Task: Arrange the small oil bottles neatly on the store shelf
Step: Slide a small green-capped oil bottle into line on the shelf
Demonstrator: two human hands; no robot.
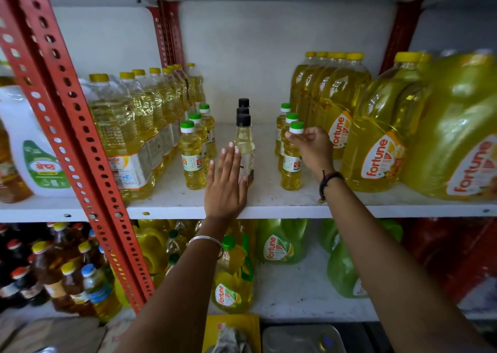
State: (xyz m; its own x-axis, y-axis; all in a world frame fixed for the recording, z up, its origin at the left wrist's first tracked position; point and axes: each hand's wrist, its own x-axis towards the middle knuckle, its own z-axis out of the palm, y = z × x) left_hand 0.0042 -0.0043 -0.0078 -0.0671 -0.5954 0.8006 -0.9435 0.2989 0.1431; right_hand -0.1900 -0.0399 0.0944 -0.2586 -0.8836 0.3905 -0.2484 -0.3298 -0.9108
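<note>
Three rows of small oil bottles stand on the white shelf (269, 207). The left row (192, 156) and the right row have green caps; the middle row (244, 140) has black caps and paler oil. My right hand (313, 148) pinches the neck of the front right green-capped bottle (291, 162), just under its cap. My left hand (226, 183) is flat with fingers straight, resting against the left side of the front black-capped bottle, between it and the left row.
Tall oil bottles (129, 137) line the shelf's left side; large Fortune jugs (382, 143) crowd the right. A red perforated upright (80, 148) stands at left. The lower shelf holds more jugs (232, 280) and dark bottles (53, 272).
</note>
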